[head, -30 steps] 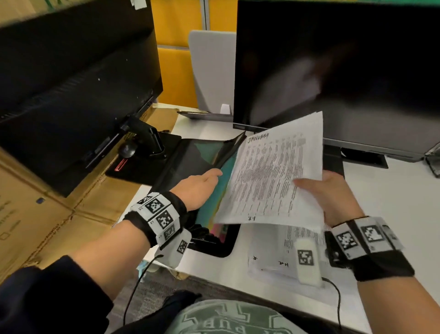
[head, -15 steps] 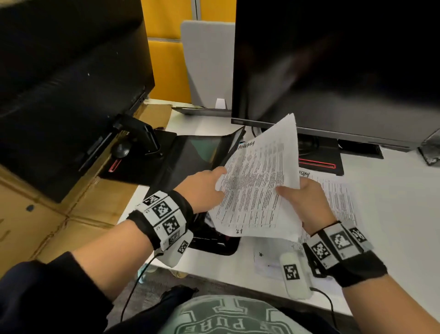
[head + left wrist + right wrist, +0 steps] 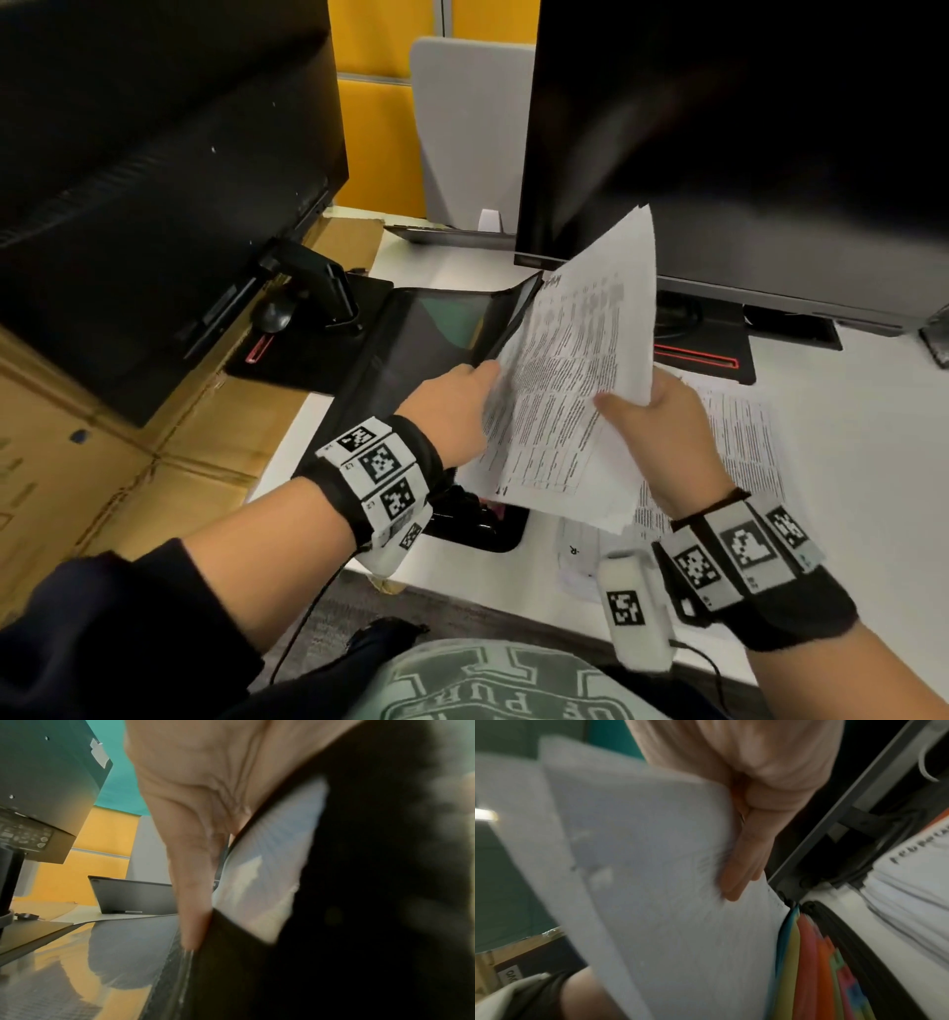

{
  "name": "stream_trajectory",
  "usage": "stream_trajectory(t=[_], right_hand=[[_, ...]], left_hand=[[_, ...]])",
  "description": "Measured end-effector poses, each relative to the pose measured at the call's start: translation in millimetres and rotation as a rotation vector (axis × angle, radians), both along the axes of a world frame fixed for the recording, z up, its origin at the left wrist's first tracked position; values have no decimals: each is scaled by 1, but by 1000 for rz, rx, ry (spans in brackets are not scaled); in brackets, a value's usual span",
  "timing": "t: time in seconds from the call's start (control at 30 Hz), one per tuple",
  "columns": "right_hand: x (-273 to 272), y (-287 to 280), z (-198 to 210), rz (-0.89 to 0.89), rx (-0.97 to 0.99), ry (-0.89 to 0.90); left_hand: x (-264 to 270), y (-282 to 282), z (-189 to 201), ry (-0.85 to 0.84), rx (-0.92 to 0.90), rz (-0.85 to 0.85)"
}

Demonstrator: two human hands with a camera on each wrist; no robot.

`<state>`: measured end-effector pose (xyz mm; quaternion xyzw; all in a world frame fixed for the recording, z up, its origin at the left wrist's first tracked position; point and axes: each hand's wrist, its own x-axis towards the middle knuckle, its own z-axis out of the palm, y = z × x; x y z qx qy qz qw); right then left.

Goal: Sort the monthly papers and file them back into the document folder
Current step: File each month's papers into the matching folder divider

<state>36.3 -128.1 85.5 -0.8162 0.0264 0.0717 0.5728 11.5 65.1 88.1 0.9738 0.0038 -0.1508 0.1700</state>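
Change: since a moment ago I've swung the printed sheets (image 3: 575,380) further upright and leftward, toward the folder's mouth; their left edge now meets my left fingers, where a second ago there was a gap.
Right hand: my right hand (image 3: 662,437) grips the sheets along their right edge, thumb on the printed face, fingers (image 3: 744,862) flat against the blank back.
Left hand: my left hand (image 3: 452,406) reaches to the black document folder (image 3: 411,339); fingers run out long and straight at the edge of its raised flap. Whether they pinch the flap or only press against it, I cannot tell, as the paper covers the fingertips.
Folder: lies open on the white desk (image 3: 847,411) between the two monitors, flap propped up; its coloured dividers (image 3: 805,963) show in the right wrist view, just beside the sheets' lower corner.
Other papers: more printed pages (image 3: 744,447) lie flat on the desk under my right wrist.
Around: left monitor (image 3: 154,169), right monitor (image 3: 744,154), cardboard (image 3: 102,478) at left.
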Motion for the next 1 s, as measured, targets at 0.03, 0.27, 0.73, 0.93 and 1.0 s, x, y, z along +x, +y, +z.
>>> stream_trajectory(t=[0.03,0.27,0.73,0.93,1.0], right_hand=[[-2,3,-6,4,23,40],[6,22,-31,-98,55,164],[0,-9,2,-77,-140,-79],[-9,-8,8,-79,-131,-161],[-12,-7,9,-73,-132,-173]], left_hand=[[0,-2,0,-5,1,0],[-5,-3,2,-55,11,8],[-2,10,22,107,497,-134],[-2,1,20,106,479,-99],[0,0,18,100,439,-88]])
